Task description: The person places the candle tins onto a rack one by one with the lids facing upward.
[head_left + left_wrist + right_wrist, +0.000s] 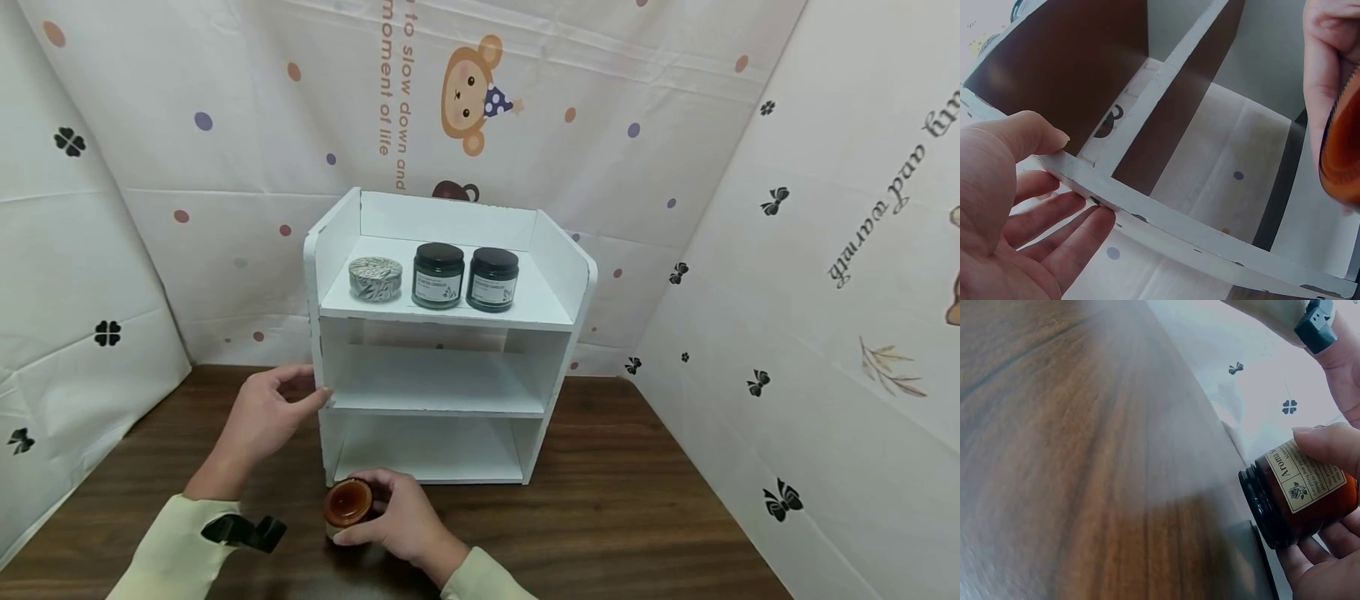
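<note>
My right hand (pixel 408 517) holds an amber glass candle jar (pixel 348 502) low over the tabletop, in front of the shelf's lower left corner. Its round amber base faces up; in the right wrist view the jar's black lid (pixel 1264 509) points toward the table and a cream label (pixel 1304 475) shows beside the thumb. My left hand (pixel 266 412) grips the left side panel of the white shelf (pixel 431 410). In the left wrist view the thumb (pixel 1041 137) lies at the panel's front edge, the other fingers against its outer face.
On the top tier stand a patterned round tin (pixel 375 279) and two dark green lidded candle jars, one in the middle (pixel 438 277) and one to its right (pixel 492 280). The shelf stands on a dark wooden table (pixel 622 500). Printed cloth (pixel 247 233) hangs behind and at both sides.
</note>
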Action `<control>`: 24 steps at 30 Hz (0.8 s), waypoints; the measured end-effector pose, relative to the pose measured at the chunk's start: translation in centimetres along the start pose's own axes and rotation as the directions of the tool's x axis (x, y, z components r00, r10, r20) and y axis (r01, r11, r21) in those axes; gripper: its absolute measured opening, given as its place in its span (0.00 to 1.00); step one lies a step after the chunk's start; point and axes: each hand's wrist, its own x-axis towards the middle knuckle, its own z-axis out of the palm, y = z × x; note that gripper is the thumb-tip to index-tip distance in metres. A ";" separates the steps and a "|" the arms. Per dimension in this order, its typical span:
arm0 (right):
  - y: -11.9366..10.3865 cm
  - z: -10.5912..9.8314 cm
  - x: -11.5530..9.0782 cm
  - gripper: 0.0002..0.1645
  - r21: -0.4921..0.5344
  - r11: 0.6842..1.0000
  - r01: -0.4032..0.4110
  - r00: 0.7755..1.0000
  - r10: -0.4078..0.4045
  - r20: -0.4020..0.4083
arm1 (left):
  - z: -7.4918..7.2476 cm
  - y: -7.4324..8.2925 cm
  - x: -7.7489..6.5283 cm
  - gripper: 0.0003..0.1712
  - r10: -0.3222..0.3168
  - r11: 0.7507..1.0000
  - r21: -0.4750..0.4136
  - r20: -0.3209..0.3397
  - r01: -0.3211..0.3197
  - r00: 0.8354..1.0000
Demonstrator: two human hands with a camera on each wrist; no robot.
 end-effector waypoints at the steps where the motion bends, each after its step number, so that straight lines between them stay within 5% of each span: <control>1: -0.1 -0.1 0.0 0.35 0.003 1.000 -0.001 1.000 0.001 -0.001 | 0.0 0.0 0.0 0.28 -0.002 1.000 -0.001 0.001 0.002 1.000; 24: -1.4 -1.6 -0.8 0.36 -0.003 1.000 0.021 0.999 -0.021 -0.030 | 0.0 -0.1 0.2 0.27 0.005 1.000 0.009 -0.004 -0.005 1.000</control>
